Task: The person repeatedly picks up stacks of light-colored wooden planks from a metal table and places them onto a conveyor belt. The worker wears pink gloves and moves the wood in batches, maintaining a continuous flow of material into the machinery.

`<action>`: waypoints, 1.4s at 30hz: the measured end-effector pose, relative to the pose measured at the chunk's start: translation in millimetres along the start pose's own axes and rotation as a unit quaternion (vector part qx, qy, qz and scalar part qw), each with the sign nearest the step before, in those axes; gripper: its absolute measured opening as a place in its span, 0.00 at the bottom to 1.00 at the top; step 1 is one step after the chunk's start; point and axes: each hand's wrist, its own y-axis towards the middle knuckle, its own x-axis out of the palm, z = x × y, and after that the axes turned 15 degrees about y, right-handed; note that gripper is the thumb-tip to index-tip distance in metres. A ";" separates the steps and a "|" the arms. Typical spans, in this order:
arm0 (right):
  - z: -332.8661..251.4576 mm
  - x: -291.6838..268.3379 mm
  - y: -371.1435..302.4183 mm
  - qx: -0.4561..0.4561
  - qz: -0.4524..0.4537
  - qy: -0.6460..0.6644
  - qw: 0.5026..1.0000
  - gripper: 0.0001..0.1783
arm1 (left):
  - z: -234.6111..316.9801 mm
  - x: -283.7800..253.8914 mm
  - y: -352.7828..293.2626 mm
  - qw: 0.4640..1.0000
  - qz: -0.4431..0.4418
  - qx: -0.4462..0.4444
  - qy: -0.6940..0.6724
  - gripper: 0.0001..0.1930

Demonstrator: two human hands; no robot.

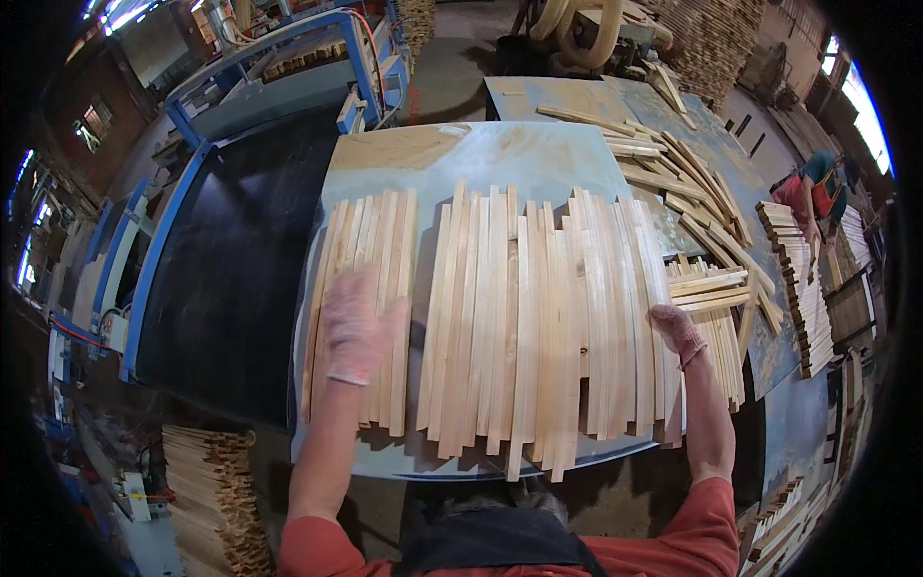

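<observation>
Wooden strips [519, 327] lie side by side in a wide row on a pale blue-grey tabletop [538, 154], their ends uneven. A narrower group of strips [396, 288] lies to its left, across a small gap. Over this group is my left hand [358, 327] in a pale knitted glove, smeared by motion, with thumb and fingers apart and nothing held. My right hand [678, 332], gloved too, is at the right edge of the wide row, its fingers bent against the outermost strip. Its thumb is hard to make out.
A black conveyor belt [231, 260] in a blue frame runs along the left. Loose strips [711, 192] are heaped on the right, beyond them another person [817, 192] beside a row of strips. Stacked wood [212, 500] stands at lower left.
</observation>
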 end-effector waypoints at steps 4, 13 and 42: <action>27.8 57.7 12.2 0.026 -0.053 -0.022 0.998 0.07 | -94.9 27.9 -11.5 0.966 -0.125 -0.218 -0.058 0.46; 154.5 243.1 12.0 -0.016 -0.048 -0.058 0.997 0.06 | -317.8 40.9 -10.2 0.931 -0.210 -0.278 -0.110 0.47; 545.1 864.6 -21.3 0.159 -0.101 -0.129 0.974 0.14 | -958.8 121.9 -48.5 0.946 -0.060 -0.276 0.162 0.35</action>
